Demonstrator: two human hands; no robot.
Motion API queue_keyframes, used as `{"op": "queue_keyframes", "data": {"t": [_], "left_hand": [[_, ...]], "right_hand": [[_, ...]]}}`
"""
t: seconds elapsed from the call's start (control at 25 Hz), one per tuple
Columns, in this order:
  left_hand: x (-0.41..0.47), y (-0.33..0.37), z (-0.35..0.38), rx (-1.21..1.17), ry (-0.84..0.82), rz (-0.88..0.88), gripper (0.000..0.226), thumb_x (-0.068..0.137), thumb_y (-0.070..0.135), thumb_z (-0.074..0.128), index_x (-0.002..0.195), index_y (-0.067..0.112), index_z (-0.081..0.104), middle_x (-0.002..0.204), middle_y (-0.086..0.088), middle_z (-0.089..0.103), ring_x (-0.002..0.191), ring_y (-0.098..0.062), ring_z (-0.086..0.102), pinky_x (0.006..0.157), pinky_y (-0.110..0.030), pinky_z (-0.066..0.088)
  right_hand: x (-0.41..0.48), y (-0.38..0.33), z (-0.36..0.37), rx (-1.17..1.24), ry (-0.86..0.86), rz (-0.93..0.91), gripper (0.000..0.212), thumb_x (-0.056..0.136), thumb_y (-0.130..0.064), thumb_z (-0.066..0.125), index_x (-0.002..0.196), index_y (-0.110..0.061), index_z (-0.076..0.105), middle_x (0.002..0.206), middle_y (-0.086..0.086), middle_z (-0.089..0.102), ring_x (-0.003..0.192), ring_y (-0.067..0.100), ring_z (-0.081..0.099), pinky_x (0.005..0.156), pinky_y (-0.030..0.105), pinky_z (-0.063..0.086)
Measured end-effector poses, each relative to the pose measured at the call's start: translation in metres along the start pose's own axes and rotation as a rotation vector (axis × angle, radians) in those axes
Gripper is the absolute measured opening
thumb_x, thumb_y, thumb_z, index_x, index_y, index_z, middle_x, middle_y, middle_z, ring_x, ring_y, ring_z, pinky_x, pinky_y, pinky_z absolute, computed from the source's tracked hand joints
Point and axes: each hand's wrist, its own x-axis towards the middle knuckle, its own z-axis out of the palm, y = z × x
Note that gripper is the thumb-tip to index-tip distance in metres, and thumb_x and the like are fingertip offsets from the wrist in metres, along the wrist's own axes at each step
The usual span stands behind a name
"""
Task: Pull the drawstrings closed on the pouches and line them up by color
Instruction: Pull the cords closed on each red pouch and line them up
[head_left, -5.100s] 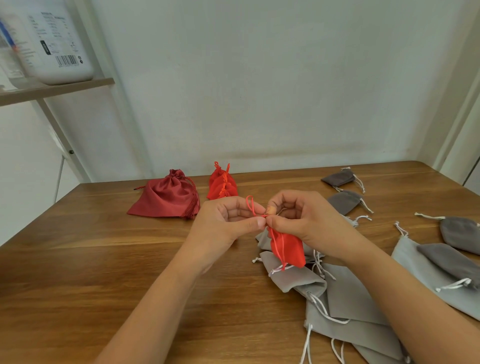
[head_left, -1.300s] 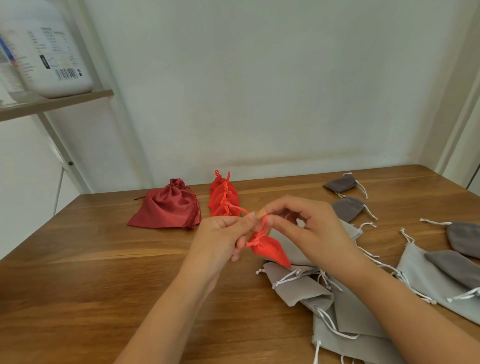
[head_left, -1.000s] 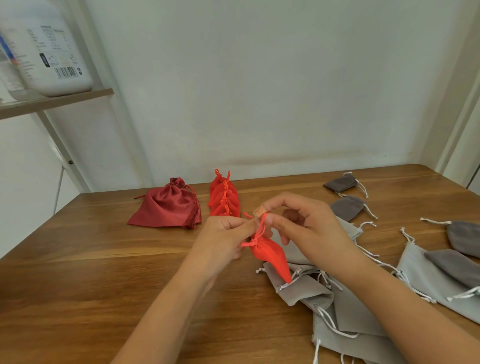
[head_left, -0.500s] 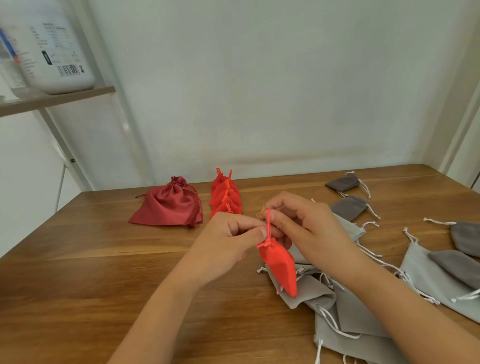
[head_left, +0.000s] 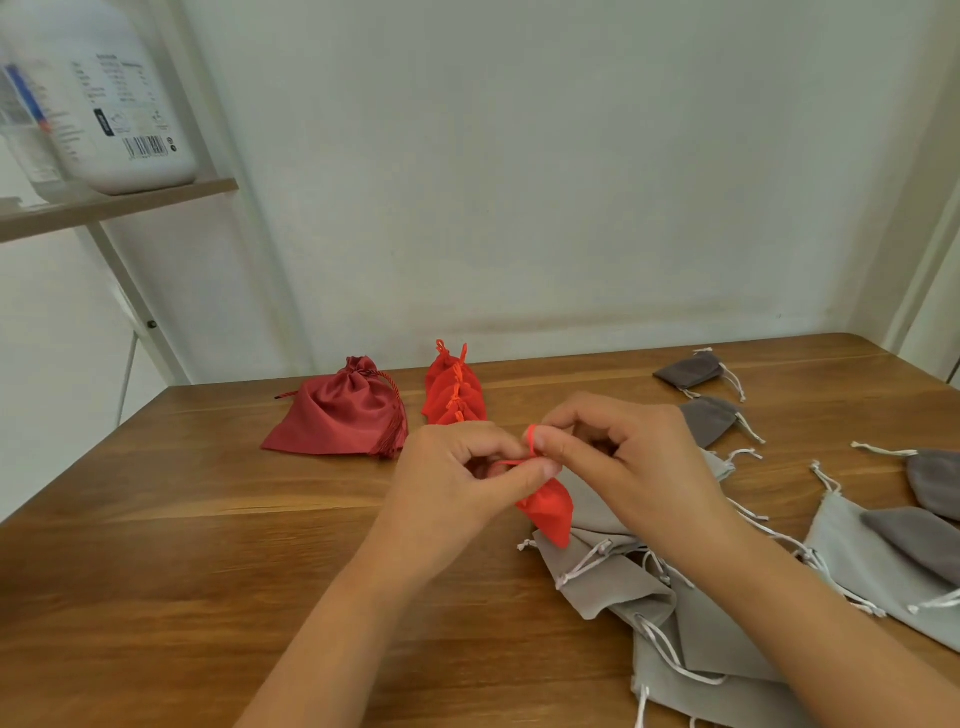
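Centrally, small smooth orange-red pouch (head_left: 548, 512), thin cord (head_left: 531, 440) pinched between left hand (head_left: 453, 482) and right hand (head_left: 628, 457)

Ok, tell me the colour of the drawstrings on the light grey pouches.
White drawstrings, clearest in the head view.

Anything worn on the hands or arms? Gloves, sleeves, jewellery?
Nothing worn: left hand and right hand are bare, with no gloves, rings or watch visible. The left forearm and right forearm are bare to the frame edge; no sleeves in view.
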Motion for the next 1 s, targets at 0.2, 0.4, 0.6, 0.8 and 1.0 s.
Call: {"op": "queue_keyframes", "data": {"t": [0.2, 0.4, 0.6, 0.8, 1.0], "left_hand": [[0.004, -0.004, 0.0, 0.036, 0.072, -0.023, 0.026, 0.084, 0.022, 0.07, 0.058, 0.025, 0.069, 0.054, 0.009, 0.053, 0.055, -0.003, 0.044, 0.055, -0.017, 0.034], [0.007, 0.003, -0.001, -0.216, 0.112, -0.213, 0.015, 0.081, 0.013, 0.069, 0.07, 0.005, 0.074, 0.053, 0.0, 0.058, 0.048, 0.0, 0.042, 0.053, -0.01, 0.034], [0.008, -0.002, -0.001, -0.298, 0.04, -0.376, 0.021, 0.078, 0.024, 0.069, 0.065, 0.01, 0.075, 0.063, -0.003, 0.061, 0.055, -0.008, 0.037, 0.05, -0.015, 0.028], [0.009, -0.005, -0.003, -0.497, -0.028, -0.561, 0.019, 0.069, 0.025, 0.071, 0.079, 0.01, 0.077, 0.076, -0.002, 0.069, 0.053, -0.003, 0.043, 0.046, -0.011, 0.033], [0.012, -0.007, -0.007, -0.704, -0.02, -0.696, 0.014, 0.066, 0.015, 0.071, 0.078, 0.01, 0.076, 0.076, -0.002, 0.069, 0.052, -0.002, 0.049, 0.043, -0.009, 0.036]], "right_hand": [[0.002, 0.003, -0.004, -0.117, -0.044, -0.058, 0.014, 0.084, -0.041, 0.067, 0.091, -0.029, 0.069, 0.064, -0.006, 0.057, 0.059, 0.006, 0.048, 0.055, 0.011, 0.036], [0.006, 0.008, -0.002, -0.236, 0.041, -0.135, 0.021, 0.08, -0.03, 0.067, 0.097, -0.024, 0.075, 0.068, -0.019, 0.047, 0.068, -0.002, 0.05, 0.062, 0.007, 0.037], [0.004, 0.007, -0.004, -0.212, 0.117, -0.055, 0.01, 0.082, -0.027, 0.069, 0.089, -0.028, 0.076, 0.07, -0.005, 0.061, 0.07, 0.009, 0.055, 0.062, 0.013, 0.039], [0.004, 0.002, -0.006, 0.022, 0.09, 0.049, 0.01, 0.078, -0.018, 0.076, 0.079, -0.028, 0.076, 0.066, 0.004, 0.06, 0.063, 0.01, 0.05, 0.062, 0.017, 0.04], [0.004, -0.002, -0.01, 0.174, 0.06, 0.077, 0.015, 0.074, -0.029, 0.071, 0.082, -0.019, 0.078, 0.068, 0.004, 0.062, 0.06, 0.005, 0.048, 0.061, 0.018, 0.043]]}}
